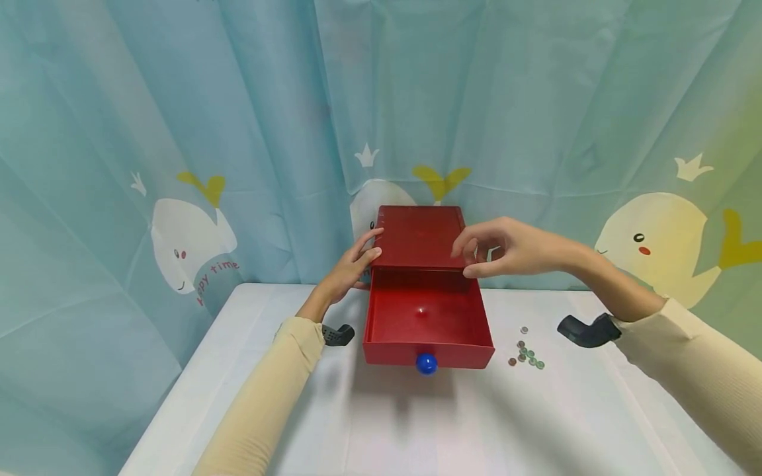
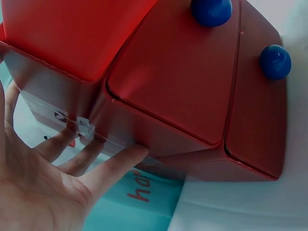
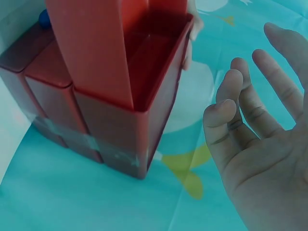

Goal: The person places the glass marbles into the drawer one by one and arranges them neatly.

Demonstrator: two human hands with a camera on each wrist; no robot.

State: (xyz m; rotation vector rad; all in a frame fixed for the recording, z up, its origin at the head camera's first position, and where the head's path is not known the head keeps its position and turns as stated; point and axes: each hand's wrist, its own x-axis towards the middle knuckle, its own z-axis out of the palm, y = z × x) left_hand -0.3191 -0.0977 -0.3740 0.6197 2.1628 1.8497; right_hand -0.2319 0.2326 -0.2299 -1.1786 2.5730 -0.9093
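You face a blue curtain (image 1: 286, 119) along the far side and the left, printed with pale whales (image 1: 184, 228), its right part tinted yellow-green. Near you, soft shadows (image 1: 403, 390) fall on a white table (image 1: 601, 410).

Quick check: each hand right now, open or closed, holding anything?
Left hand: open, touching the side of the red drawer unit.
Right hand: open, loosely curled, holding nothing.

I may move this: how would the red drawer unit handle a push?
The red drawer unit could tip forward, since its top drawer juts out. Its smooth walls look plastic, so it's probably light and slippery.
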